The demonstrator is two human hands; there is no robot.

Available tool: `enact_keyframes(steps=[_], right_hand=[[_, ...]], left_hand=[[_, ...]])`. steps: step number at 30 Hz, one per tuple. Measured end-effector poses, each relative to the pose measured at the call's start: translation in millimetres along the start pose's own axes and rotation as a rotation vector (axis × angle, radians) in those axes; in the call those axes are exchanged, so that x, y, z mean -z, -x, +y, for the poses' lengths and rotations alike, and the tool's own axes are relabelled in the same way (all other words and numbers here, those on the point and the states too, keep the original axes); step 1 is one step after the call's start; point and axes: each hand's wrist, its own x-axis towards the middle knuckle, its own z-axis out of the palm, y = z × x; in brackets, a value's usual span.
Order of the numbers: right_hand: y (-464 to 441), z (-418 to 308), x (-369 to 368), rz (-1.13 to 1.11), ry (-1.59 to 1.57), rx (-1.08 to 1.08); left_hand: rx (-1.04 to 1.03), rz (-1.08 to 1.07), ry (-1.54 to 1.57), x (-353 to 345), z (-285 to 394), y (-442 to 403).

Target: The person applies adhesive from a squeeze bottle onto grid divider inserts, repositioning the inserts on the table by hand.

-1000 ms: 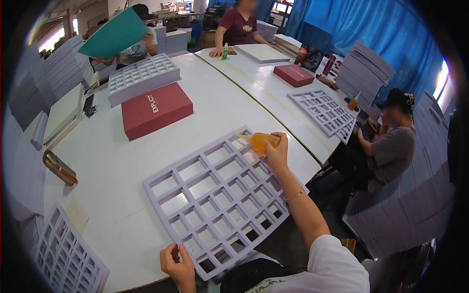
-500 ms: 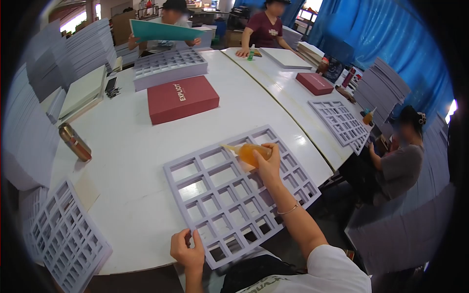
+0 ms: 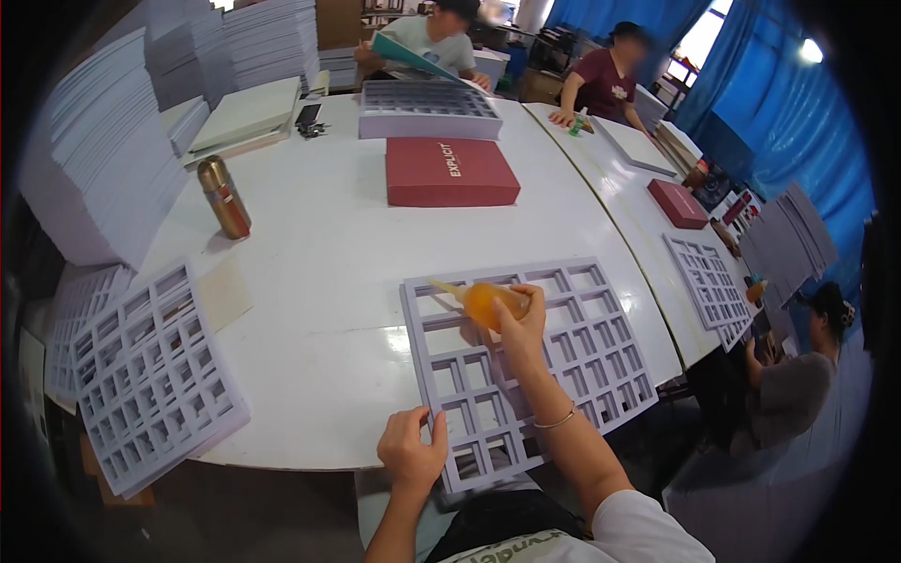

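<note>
A pale lavender grid frame (image 3: 477,366) with many square openings lies on the white table in front of me, its near edge reaching past the table edge. My right hand (image 3: 522,324) is wrapped round a soft bottle of amber liquid (image 3: 488,305), held over the upper left part of the grid. The bottle's thin yellowish nozzle points left, close to the grid's top left corner. At the grid's lower left edge, my left hand (image 3: 413,448) is closed, thumb and fingers pinched against the frame's side.
More grids (image 3: 155,375) lie at left, near a metal flask (image 3: 225,199) and tall paper stacks (image 3: 103,150). A red box (image 3: 450,174) and thick grid stack (image 3: 427,125) stand ahead. Three people sit around the tables: one holds a teal sheet (image 3: 422,58). A seam (image 3: 610,211) divides the tabletops.
The view has turned left. My right hand has carried the bottle across the grid toward its left corner. The person opposite has lowered the teal sheet. My left hand stays at the frame's edge.
</note>
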Motion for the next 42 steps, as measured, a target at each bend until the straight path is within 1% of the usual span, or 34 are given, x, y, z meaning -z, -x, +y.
enact_keyframes(steps=[2,3,6,7,8,10,11,12,14,15,17,18,20,22,23,26,32,33,42], right_hand=[[6.2,-2.3,-15.3,-0.032,-0.019,0.006],[7.5,-4.5,-21.8,-0.074,-0.138,-0.031],[4.4,-26.7,-15.4,-0.134,-0.509,-0.456],[0.9,-31.6,-4.3,-0.183,-0.587,-0.522],[-3.3,-30.5,12.0,-0.19,-0.629,-0.516],[-11.8,-25.8,55.5,-0.196,-0.711,-0.498],[-12.8,-24.0,82.7,-0.154,-0.711,-0.465],[-12.6,-22.9,108.7,-0.103,-0.709,-0.431],[-5.6,-34.8,158.8,0.116,-0.557,-0.366],[2.8,-39.7,183.3,0.239,-0.473,-0.336],[17.6,-43.4,225.0,0.408,-0.325,-0.281],[23.4,-44.2,244.1,0.485,-0.251,-0.256],[31.8,-31.4,279.4,0.562,-0.193,-0.246],[35.8,-15.3,301.8,0.602,-0.113,-0.214],[38.2,-8.7,303.3,0.63,-0.11,-0.173],[41.1,3.4,301.6,0.65,-0.023,-0.125],[13.5,22.4,301.4,0.623,0.054,-0.016],[12.5,12.3,296.1,0.613,0.057,-0.058],[-15.0,44.3,301.8,0.593,0.165,-0.001]], left_hand=[[0.027,-0.037,-0.002,2.7,1.8,0.4],[0.022,-0.033,-0.004,2.8,1.7,0.8],[0.011,-0.029,0.009,3.0,0.2,1.5],[0.013,-0.029,0.028,3.8,0.6,1.3],[0.014,-0.028,0.049,4.3,1.7,1.3],[0.081,-0.049,0.16,12.4,1.5,5.9],[0.11,-0.065,0.221,17.5,1.1,9.4],[0.145,-0.073,0.217,24.6,3.4,14.9],[0.208,-0.123,0.224,41.5,13.2,32.9],[0.273,-0.139,0.243,46.2,17.4,43.4],[0.427,-0.174,0.324,50.9,25.3,64.3],[0.468,-0.214,0.395,44.2,10.1,84.1],[0.789,-0.383,0.641,47.1,22.4,89.0],[0.794,-0.461,0.718,41.2,32.0,88.5],[0.794,-0.496,0.755,39.3,31.7,87.5],[0.733,-0.551,0.715,33.4,30.9,83.9],[0.76,-0.586,0.648,33.7,36.8,81.2],[0.758,-0.591,0.65,34.5,34.8,82.4],[0.785,-0.574,0.692,34.1,31.4,86.7]])
